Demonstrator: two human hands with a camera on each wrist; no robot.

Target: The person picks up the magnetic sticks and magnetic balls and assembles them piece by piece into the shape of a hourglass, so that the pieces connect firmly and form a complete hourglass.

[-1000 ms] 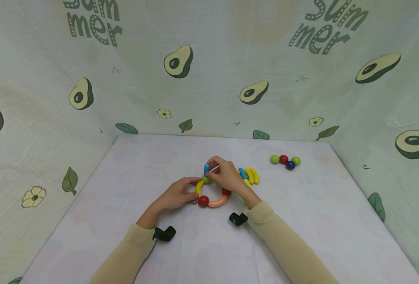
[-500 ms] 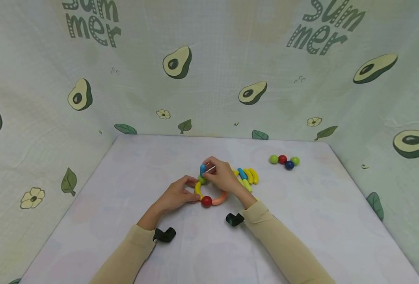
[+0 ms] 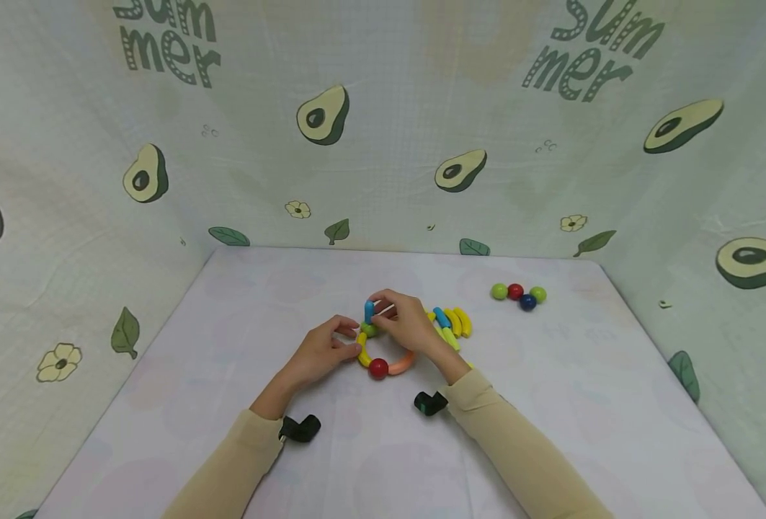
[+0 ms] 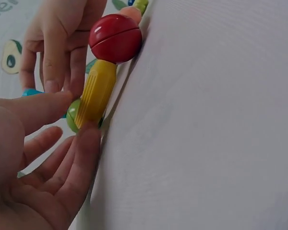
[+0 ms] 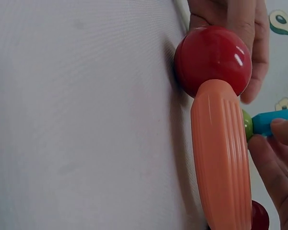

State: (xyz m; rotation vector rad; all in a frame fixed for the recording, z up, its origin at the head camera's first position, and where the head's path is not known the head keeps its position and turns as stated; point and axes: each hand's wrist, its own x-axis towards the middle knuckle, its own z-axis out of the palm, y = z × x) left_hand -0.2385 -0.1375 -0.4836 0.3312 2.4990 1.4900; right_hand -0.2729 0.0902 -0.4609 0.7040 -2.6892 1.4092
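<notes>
Magnetic balls and rods form a ring on the table. In the head view my right hand (image 3: 403, 323) pinches an upright blue rod (image 3: 369, 311), its lower end at a green ball (image 3: 364, 329). My left hand (image 3: 318, 353) is by the curved yellow rod (image 3: 362, 349). In the left wrist view its thumb stands just off that rod, and one fingertip lies at the rod's lower end. A red ball (image 3: 379, 369) joins the yellow rod to a curved orange rod (image 3: 401, 364). The right wrist view shows another red ball (image 5: 260, 218) beyond the orange rod. My right hand hides the ring's far right side.
Right of the ring lie curved yellow rods (image 3: 463, 322), a blue rod (image 3: 442, 317) and a light green rod (image 3: 450, 339). Farther back right sit two green balls (image 3: 499, 291), a red ball (image 3: 515, 291) and a dark blue ball (image 3: 528, 302). Patterned cloth walls surround the table.
The blue rod and green ball have shifted slightly left with my right hand, and the front red ball slightly right. My left hand has drawn back a little from the yellow rod.
</notes>
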